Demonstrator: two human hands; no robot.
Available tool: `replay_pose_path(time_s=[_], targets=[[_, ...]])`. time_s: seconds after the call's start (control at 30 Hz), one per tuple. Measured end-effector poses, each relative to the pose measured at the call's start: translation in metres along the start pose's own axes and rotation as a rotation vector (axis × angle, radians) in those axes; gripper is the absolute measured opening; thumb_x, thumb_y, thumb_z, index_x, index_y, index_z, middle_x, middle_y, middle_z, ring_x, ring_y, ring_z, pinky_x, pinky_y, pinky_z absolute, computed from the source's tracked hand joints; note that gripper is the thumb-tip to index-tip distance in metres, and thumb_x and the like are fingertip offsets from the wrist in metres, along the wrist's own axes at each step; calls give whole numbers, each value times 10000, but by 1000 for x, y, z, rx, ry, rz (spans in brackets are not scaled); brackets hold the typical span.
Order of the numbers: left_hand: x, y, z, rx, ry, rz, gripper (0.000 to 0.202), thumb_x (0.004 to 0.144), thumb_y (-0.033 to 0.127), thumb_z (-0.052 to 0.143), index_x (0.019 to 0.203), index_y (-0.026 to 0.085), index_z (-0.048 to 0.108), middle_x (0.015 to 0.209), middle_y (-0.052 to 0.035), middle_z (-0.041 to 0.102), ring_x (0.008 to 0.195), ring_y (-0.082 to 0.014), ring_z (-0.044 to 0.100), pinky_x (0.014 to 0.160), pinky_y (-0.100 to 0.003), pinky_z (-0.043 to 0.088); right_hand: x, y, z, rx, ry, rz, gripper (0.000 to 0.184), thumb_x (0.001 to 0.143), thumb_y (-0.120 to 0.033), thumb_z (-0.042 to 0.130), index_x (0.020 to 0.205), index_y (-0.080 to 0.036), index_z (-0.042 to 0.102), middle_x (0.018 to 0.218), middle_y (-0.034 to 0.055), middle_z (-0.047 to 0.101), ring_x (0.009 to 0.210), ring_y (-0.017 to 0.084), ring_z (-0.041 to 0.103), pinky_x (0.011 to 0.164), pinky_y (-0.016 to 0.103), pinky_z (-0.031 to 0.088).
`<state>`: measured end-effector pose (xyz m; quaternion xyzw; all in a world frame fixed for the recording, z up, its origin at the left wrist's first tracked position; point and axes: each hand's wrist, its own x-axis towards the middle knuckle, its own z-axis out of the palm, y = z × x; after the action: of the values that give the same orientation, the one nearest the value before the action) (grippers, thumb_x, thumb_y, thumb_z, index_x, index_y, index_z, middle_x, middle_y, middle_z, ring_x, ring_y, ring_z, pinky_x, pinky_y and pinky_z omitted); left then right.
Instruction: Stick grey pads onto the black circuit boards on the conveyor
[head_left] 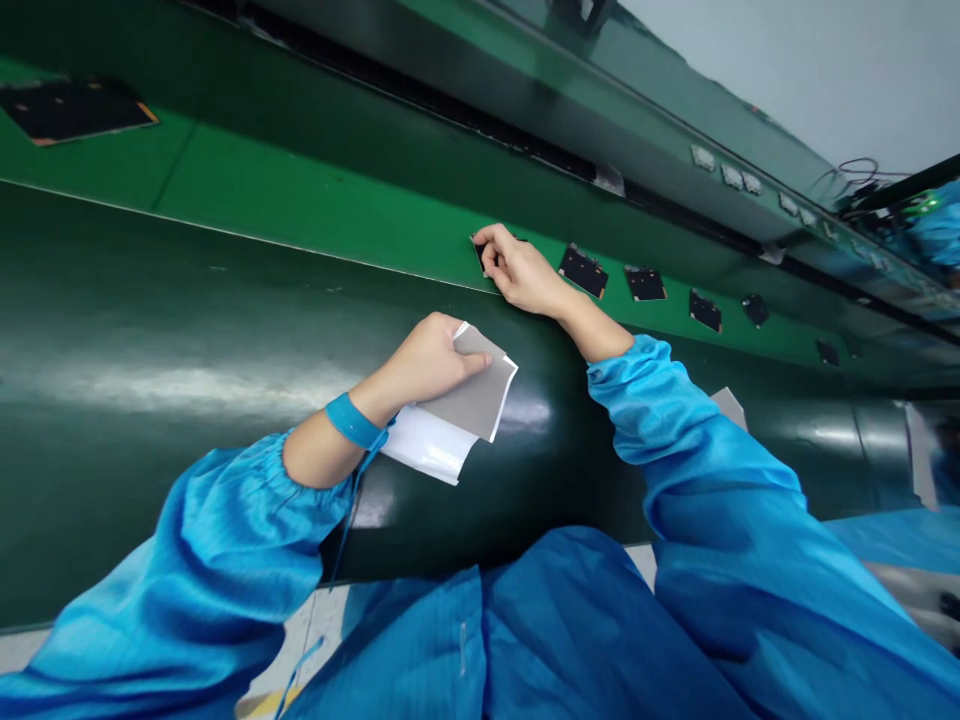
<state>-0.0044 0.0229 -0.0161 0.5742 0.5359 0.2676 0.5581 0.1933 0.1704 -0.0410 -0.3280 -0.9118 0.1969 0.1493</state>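
My left hand [442, 360] is closed on a stack of grey and white sheets [472, 395], its thumb lying across the grey top face. A white sheet [427, 442] sticks out beneath the stack, over the dark green table. Farther out, my right hand [521, 270] has its thumb and index finger curled into a pinch. It is over a black flat board [480, 256] on the bright green strip, covering most of that board. Whatever the right fingertips may grip is too small or hidden to make out. A blue wrist strap [352, 420] with a cord circles my left wrist.
Several black flat boards, such as this nearby board [583, 270], lie along the green strip [300, 205] to the right. A larger board [75, 106] is at far left. A dark rail [450, 110] runs behind. Blue fabric [892, 540] shows at right.
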Motion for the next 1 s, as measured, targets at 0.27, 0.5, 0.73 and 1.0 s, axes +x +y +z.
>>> replay_pose_path(time_s=[0.27, 0.5, 0.73, 1.0], targets=[[0, -2, 0, 9, -6, 18, 219, 746, 358, 756, 705, 153, 692, 645, -1, 647, 609, -150, 550, 603, -269, 409, -11, 5, -7, -26, -13, 38, 395, 949, -97, 475, 1326, -181, 396, 936, 29, 639, 806, 183, 592, 781, 309, 461], [1, -7, 1, -1, -3, 45, 220, 747, 372, 745, 749, 153, 726, 704, -21, 714, 642, -169, 607, 594, -268, 432, -25, -10, -20, -269, -14, 239, 561, 957, -245, 583, 1481, -156, 404, 1382, 208, 582, 1190, 350, 644, 951, 484, 564], [-3, -8, 7, -32, -35, 149, 135, 772, 259, 677, 799, 156, 759, 794, -48, 775, 761, -211, 707, 642, -275, 480, 20, -1, -36, -87, 120, 253, 770, 835, -580, 793, 1410, -170, 488, 1249, 163, 597, 983, 298, 668, 830, 456, 587], [-2, -14, 8, 58, -48, 241, 69, 746, 198, 707, 688, 167, 686, 726, -33, 731, 786, -230, 706, 671, -274, 481, 225, -103, 52, 411, -160, -99, 120, 947, -201, 652, 899, -185, 543, 782, -9, 553, 717, 134, 502, 735, 285, 462]])
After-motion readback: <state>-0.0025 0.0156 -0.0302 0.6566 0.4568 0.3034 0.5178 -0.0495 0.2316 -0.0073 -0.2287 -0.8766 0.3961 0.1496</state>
